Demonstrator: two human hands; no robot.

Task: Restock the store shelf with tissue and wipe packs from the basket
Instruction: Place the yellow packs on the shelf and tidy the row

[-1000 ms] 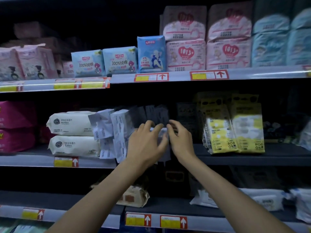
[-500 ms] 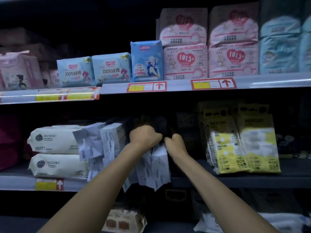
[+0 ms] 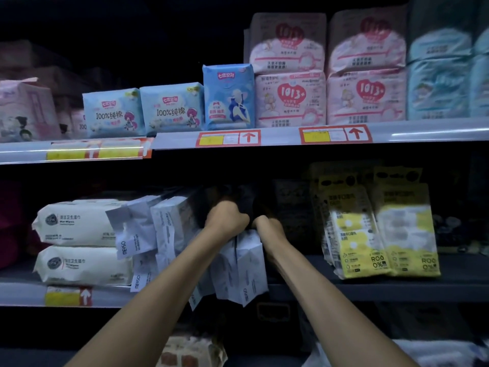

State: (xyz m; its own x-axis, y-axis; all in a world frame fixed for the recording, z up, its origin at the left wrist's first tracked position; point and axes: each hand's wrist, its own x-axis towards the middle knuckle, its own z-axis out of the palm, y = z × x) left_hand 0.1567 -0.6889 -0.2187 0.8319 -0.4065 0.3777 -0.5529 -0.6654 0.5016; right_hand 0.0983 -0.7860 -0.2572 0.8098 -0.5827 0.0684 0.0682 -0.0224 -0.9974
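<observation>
Both bare forearms reach forward and upward, converging. The left hand (image 3: 227, 219) is curled into a fist, knuckles up; just beside it, the right hand (image 3: 267, 225) is likewise clenched, fingers hidden.

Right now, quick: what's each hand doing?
Left hand: closed, gripping the white packs at their top.
Right hand: closed on the same packs.

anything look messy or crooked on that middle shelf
Yes: the white Meuso packs lean at mixed angles, and some hang over the middle shelf edge beneath both hands. The cream wipe packs are stacked flat.
</observation>
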